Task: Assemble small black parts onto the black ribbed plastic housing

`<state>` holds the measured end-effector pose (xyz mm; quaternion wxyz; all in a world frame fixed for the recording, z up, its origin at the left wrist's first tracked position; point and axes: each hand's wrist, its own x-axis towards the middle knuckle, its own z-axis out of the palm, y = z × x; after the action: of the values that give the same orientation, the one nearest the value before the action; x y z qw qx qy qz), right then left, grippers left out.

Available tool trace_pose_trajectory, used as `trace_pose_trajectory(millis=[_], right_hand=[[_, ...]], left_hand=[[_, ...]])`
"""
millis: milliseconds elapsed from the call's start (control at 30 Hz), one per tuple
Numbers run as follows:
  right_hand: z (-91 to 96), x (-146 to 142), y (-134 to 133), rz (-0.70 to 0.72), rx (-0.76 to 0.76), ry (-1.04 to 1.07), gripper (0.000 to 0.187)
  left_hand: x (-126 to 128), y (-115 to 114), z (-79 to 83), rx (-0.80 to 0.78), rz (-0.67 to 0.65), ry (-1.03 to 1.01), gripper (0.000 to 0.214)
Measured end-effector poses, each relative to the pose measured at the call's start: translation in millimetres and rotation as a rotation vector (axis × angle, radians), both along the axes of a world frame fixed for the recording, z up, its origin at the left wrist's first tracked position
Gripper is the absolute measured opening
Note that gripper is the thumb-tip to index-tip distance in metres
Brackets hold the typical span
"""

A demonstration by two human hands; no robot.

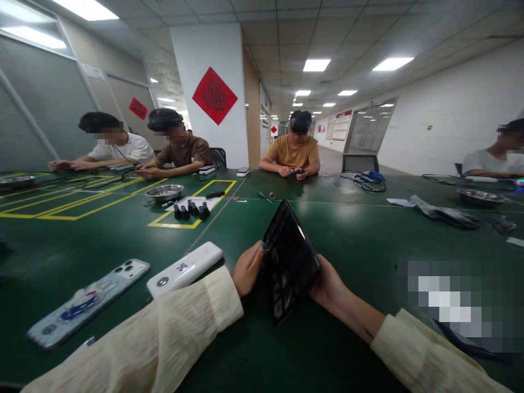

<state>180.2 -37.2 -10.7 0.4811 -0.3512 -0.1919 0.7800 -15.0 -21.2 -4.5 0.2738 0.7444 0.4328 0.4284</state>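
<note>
Ceiling panels light my view; near tabletop dim, pale glare further out. Glint on the black device I'm holding. Wide-angle stretch bends the edges; far corridor soft; mosaic patch lower right.

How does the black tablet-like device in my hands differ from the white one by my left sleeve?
The black device has a reflective face; the white device is pale with dark markings. The black device is held tilted between the left hand and right hand; the white device lies on the green table. The black device looks broader and thinner than the white device. Both look roughly rectangular.
</note>
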Motion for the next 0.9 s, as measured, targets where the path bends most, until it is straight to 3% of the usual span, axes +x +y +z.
trace_pose_trajectory(millis=[233, 500, 700, 900], right_hand=[[6.0, -1.5, -2.3, 0.046, 0.007, -0.016, 0.036], [14.9, -3.3, -6.2, 0.045, -0.01, -0.077, 0.037], [12.1, -1.9, -5.4, 0.057, 0.016, -0.021, 0.036], [7.2, -2.5, -4.1, 0.043, 0.027, -0.049, 0.033]], left_hand=[[-0.3, 1.7, -2.1, -0.109, -0.111, -0.029, 0.035], [1.4, -3.6, 7.2, -0.053, -0.055, 0.159, 0.035], [2.0, -2.0, 6.2, -0.007, -0.001, 0.241, 0.034], [-0.3, 1.4, 7.4, 0.004, -0.029, 0.334, 0.035]])
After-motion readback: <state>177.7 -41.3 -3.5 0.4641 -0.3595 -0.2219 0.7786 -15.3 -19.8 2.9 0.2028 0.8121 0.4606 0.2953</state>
